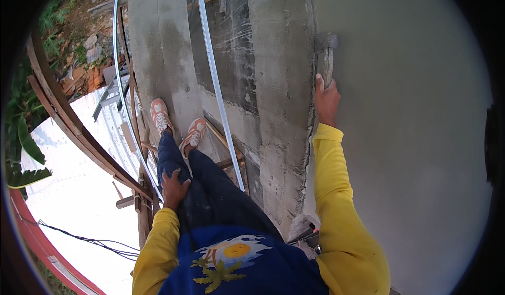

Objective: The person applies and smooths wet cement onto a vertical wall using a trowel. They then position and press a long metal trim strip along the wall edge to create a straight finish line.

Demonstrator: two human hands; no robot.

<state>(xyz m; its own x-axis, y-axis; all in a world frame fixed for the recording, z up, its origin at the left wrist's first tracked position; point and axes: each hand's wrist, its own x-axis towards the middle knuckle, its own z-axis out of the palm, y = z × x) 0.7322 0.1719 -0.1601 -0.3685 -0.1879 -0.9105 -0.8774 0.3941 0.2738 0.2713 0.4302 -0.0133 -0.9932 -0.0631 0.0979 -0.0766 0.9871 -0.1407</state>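
"What does the right hand (327, 105) have?"

"A tool (329, 66) with a wooden handle and a dark, blocky head. The fingers are wrapped snugly round the lower handle, thumb pointing up along it."

"And where is the tool?"

"Upright in view, head toward the top, right by the edge where the rough concrete strip (281, 84) meets the smooth grey surface (410, 137). Whether the head touches the edge, I can't tell."

"The left hand (175, 188)?"

"Laid on the leg (171, 155) near the knee, fingers loosely spread — no tool in it."

"What's underfoot?"

"A pale concrete slab (160, 26); both shoes (161, 117) stand at its near part. A long metal bar (216, 79) runs between the slab and the rough strip, to the right of the shoes."

"Off to the left?"

"A thin metal rail (120, 84) beside the slab, then brown beams (63, 105) slanting down, with a white roof (79, 190) below them — and green leaves (30, 140) at the far left."
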